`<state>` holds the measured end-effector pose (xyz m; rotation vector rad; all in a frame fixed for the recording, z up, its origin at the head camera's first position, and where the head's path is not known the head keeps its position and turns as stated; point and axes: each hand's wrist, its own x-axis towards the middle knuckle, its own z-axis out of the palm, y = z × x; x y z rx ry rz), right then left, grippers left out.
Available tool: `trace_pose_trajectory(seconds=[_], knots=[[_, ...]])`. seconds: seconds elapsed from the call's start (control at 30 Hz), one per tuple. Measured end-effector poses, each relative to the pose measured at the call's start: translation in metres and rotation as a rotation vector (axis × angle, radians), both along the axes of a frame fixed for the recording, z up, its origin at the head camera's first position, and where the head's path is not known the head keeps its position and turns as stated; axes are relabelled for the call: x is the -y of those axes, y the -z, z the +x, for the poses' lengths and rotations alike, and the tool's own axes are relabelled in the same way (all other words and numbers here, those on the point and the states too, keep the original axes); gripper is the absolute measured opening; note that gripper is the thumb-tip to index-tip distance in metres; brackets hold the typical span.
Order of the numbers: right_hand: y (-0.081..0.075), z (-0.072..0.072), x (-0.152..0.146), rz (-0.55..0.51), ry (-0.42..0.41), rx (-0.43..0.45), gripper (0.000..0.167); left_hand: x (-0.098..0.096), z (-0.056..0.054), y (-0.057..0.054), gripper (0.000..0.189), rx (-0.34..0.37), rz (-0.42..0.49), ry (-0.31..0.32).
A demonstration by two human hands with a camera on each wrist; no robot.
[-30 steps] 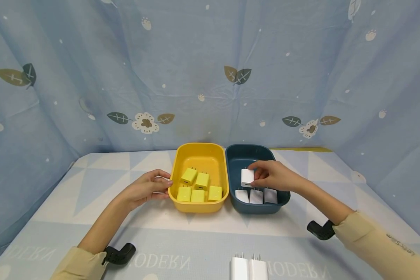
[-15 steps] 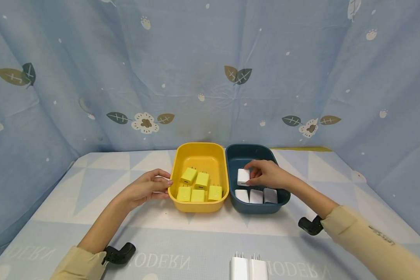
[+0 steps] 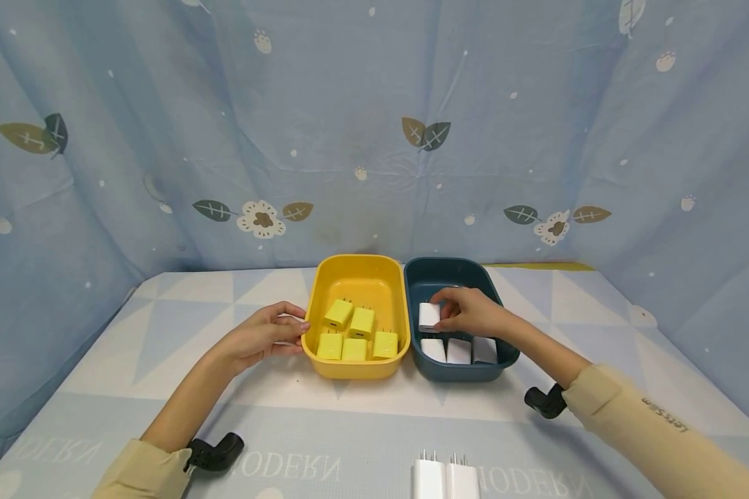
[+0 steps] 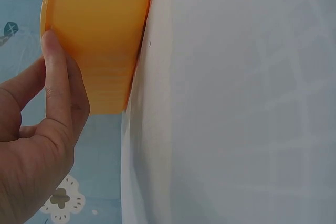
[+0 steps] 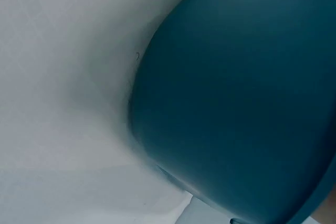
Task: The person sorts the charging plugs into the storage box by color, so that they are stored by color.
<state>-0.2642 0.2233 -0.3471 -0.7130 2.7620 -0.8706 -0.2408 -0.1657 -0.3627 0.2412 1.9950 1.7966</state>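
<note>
My right hand [image 3: 474,312] pinches a white charger plug [image 3: 429,317] between thumb and fingers, inside the dark blue bin [image 3: 464,372]. Three more white plugs lie along the near side of that bin, such as the middle one [image 3: 459,351]. My left hand [image 3: 265,336] rests fairly straight fingers against the left side of the yellow bin [image 3: 353,371], its thumb tip at the rim; the left wrist view shows this contact at the outer wall [image 4: 100,40]. Several yellow charger plugs [image 3: 362,323] lie in the yellow bin. The blue wall [image 5: 226,98] fills much of the right wrist view, hiding the right hand's grip.
Two larger white plugs with prongs, left [image 3: 429,479] and right [image 3: 462,481], lie side by side at the table's near edge. The two bins stand side by side on a patterned cloth [image 3: 274,402]. Behind hangs a blue curtain [image 3: 349,104].
My right hand has moved left inside the blue bin, carrying the white charger plug, which now sits above the leftmost white plug in view. The left hand has stayed at the yellow bin.
</note>
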Motion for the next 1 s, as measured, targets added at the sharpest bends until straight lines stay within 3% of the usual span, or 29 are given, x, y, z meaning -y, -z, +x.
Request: trace_pose_trajectory(seconds=[0.3,0.63,1.0], knots=[[0.0,0.005,0.002,-0.001,0.015,0.007,0.036,-0.001,0.002,0.004,0.042,-0.012,-0.002,0.0],[-0.002,0.015,-0.007,-0.022,0.002,-0.051,0.036,-0.003,0.005,0.007,0.039,-0.022,-0.01,-0.019],[-0.012,0.048,-0.02,-0.063,-0.019,-0.077,0.04,-0.004,0.009,0.011,0.04,-0.035,-0.002,-0.023]])
